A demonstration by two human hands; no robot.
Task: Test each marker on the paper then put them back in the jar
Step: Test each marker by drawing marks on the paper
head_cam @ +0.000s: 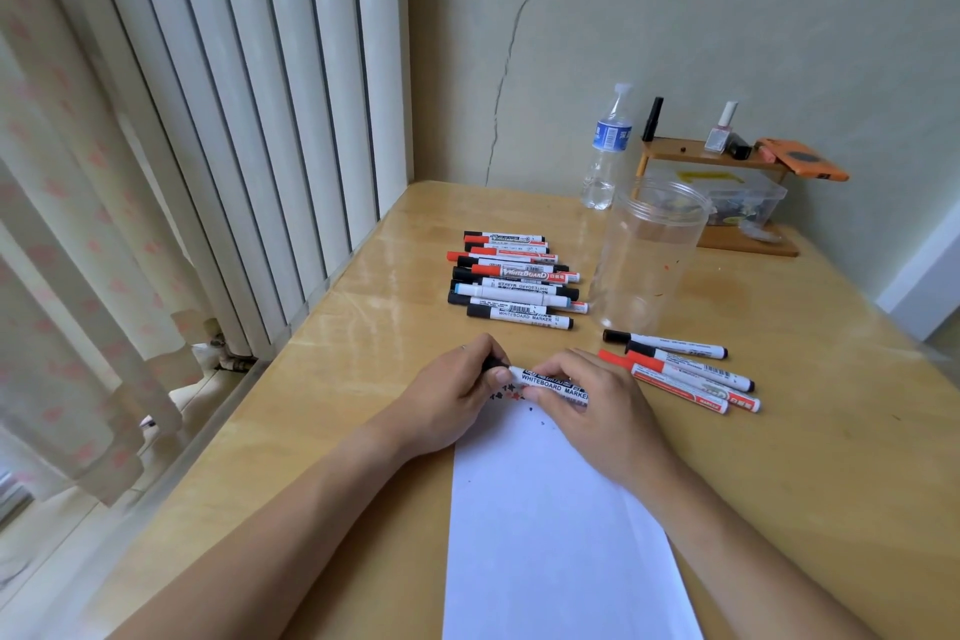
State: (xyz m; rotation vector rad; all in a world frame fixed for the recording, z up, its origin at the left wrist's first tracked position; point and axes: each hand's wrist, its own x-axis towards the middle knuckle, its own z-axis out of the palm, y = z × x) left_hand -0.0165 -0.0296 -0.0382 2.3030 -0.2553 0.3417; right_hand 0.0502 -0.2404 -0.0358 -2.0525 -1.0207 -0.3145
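Paper: white sheet of paper [550, 525] lies on the tabletop nearest the camera, with small black and red test marks at its far edge, just under the hands.
Left hand: left hand [452, 400] has its fingers curled round the black cap end of the held marker.
Right hand: right hand [597, 411] pinches the white barrel of the same marker.
Held marker: white whiteboard marker with a black cap [545, 382] is level above the paper's far edge; whether the cap is coming off or going on, I cannot tell.
Right group: five black and red capped markers [685, 369] lie just beside the right hand.
Far pile: heap of black, red and blue capped markers [514, 281] lies beyond the hands.
Jar: clear plastic jar [649, 255] stands upright, open and seemingly empty, beside the pile.
Tabletop: pale wooden tabletop [337, 353].
Risk: a sleeve-less wrist could smear fresh ink; a reaching arm could tip the light jar; the two groups could get mixed.
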